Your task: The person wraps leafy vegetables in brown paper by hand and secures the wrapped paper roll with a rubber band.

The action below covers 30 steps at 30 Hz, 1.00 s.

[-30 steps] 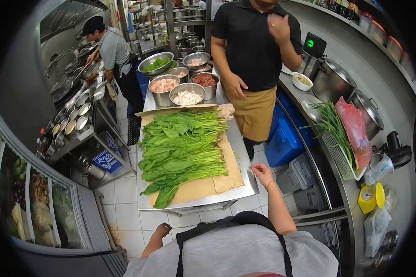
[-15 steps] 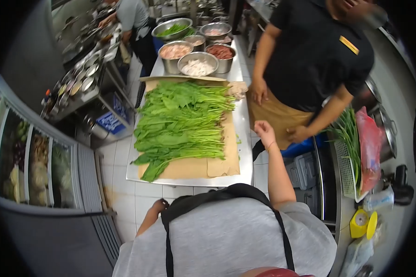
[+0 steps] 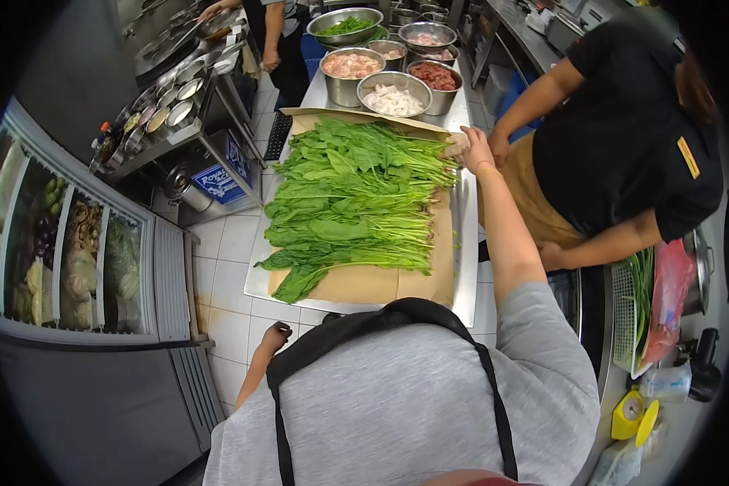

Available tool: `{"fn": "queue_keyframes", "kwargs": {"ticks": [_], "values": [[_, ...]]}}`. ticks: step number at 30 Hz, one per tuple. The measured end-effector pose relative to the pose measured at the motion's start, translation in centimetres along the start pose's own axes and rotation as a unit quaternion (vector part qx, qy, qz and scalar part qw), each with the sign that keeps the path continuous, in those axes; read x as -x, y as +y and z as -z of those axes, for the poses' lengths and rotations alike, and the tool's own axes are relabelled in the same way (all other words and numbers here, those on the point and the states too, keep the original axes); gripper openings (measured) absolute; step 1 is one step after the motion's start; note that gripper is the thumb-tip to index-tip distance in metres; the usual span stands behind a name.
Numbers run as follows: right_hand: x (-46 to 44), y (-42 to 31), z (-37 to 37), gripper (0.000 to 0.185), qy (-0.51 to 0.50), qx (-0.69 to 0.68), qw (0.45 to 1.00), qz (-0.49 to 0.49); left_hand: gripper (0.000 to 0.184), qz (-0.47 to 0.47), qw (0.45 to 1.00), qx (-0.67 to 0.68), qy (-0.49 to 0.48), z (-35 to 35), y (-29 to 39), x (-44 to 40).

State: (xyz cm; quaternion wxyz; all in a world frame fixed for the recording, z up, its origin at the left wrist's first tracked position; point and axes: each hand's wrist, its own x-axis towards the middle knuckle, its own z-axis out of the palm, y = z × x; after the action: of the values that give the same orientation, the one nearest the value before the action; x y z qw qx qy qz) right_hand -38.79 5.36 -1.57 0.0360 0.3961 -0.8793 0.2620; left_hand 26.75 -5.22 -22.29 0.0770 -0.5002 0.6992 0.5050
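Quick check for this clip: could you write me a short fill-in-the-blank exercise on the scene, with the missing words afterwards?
1. The hand at the crumpled bundle is the wearer's ____ one.
2. The greens lie with their leafy ends toward the picture's ____ side.
3. The scale at the picture's lower right is coloured ____.
4. The shirt of the co-worker nearest the greens is coloured ____.

Missing words: right; left; yellow; black.

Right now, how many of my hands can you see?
2: the left hand hangs by the near-left corner of the table; the right hand is at the pale bundle beside the greens.
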Motion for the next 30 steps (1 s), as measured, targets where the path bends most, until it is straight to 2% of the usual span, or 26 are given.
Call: {"fn": "queue_keyframes", "kwargs": {"ticks": [1, 3, 4, 5, 6, 7, 8, 9, 10, 11, 13, 16, 23, 26, 30], "values": [[-0.4, -0.1, -0.6, 0.063, -0.003, 0.0, 1.0, 0.003, 0.032, 0.009, 1.0, 0.001, 0.003, 0.6, -0.7, 0.0], [-1.4, 0.1, -1.0, 0.072, -0.097, 0.039, 0.993, -0.047, 0.03, 0.043, 0.999, 0.014, 0.018, 1.2, -2.9, 0.0], [-2.9, 4.3, -5.2, 0.071, -0.115, 0.139, 0.983, 0.03, 0.029, -0.027, 0.997, -0.05, 0.059, 0.9, -6.6, -0.9], [-2.4, 3.2, -4.3, 0.062, -0.127, 0.138, 0.982, 0.005, 0.028, -0.102, 0.983, -0.111, 0.102, -0.1, -11.0, -2.6], [-2.0, 2.2, -3.4, 0.054, -0.139, 0.138, 0.98, -0.02, 0.024, -0.065, 0.987, -0.057, 0.137, -1.4, -13.7, -3.6], [-1.6, 1.2, -2.6, 0.047, -0.15, 0.138, 0.978, -0.045, 0.024, -0.029, 0.991, -0.049, 0.118, -1.4, -14.1, -2.9], [-1.8, 2.4, -4.6, 0.047, -0.061, -0.062, 0.971, -0.224, 0.024, 0.011, 0.995, -0.031, 0.099, -1.5, -14.0, -2.2], [-1.6, 3.5, -5.2, 0.046, -0.139, 0.186, 0.968, -0.091, 0.024, 0.035, 0.996, -0.021, 0.083, -1.6, -13.8, -1.9], [0.1, 0.7, -2.6, 0.044, -0.157, 0.172, 0.966, -0.111, 0.024, 0.048, 0.996, -0.014, 0.071, -1.6, -13.9, -1.9], [1.0, 0.5, -2.3, 0.042, -0.14, 0.174, 0.967, -0.122, 0.024, 0.059, 0.997, -0.011, 0.057, -1.8, -13.4, -2.2], [3.1, -1.6, 0.0, 0.034, -0.18, 0.169, 0.957, -0.154, 0.024, 0.064, 0.997, -0.01, 0.036, -1.8, -12.5, -3.5], [7.0, -1.2, 0.8, 0.046, -0.155, 0.141, 0.968, -0.138, 0.023, 0.045, 0.999, -0.013, 0.009, -1.3, -10.5, -6.6], [17.4, -4.1, 3.2, 0.04, -0.115, 0.097, 0.977, -0.151, 0.023, 0.001, 0.999, -0.018, -0.044, 2.9, -1.6, -10.3], [20.6, -5.3, 4.7, 0.041, -0.152, 0.069, 0.977, -0.133, 0.023, -0.006, 0.998, -0.011, -0.057, 4.1, 1.7, -9.3], [24.1, -6.3, 6.5, 0.043, -0.192, 0.058, 0.971, -0.13, 0.023, 0.0, 0.998, -0.001, -0.061, 4.0, 1.5, -7.4]]}}
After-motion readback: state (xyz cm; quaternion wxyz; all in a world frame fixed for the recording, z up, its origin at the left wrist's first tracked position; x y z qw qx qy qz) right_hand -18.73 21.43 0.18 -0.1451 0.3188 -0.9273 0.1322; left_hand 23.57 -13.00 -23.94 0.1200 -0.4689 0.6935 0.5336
